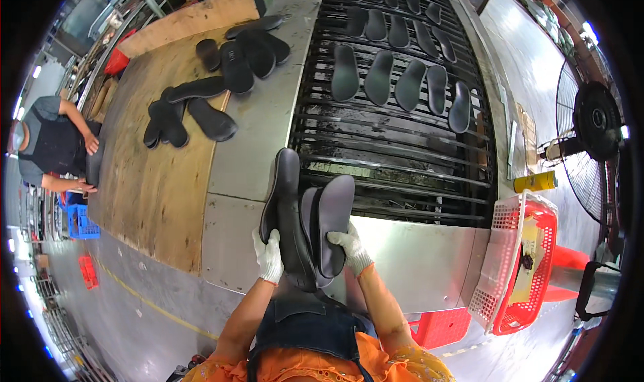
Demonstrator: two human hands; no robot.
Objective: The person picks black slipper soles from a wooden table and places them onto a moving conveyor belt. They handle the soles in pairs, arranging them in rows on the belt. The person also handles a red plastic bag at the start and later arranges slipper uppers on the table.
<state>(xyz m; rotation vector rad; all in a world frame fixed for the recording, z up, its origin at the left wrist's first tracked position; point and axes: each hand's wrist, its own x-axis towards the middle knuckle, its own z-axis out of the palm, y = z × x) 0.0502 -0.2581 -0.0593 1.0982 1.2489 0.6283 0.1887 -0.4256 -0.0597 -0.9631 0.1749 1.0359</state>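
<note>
My left hand [270,256], in a white knit glove, grips a long black shoe insole [288,204] by its side, with another dark edge behind it. In my right hand [351,246], gloved the same way, are stacked dark grey insoles [335,211], the thumb lying on the top one. The two bunches touch side by side over the metal ledge [409,248] in front of me. Beyond them, several black insoles [409,85] lie in rows across the slatted conveyor [396,147]. How many insoles each hand holds is partly hidden.
Loose black insoles [236,67] are heaped on a wooden board [168,201] to the left. A person [54,140] works at its far side. On the right stand a white basket [500,261], a red basket [542,275], a yellow can [535,182] and a fan [596,117].
</note>
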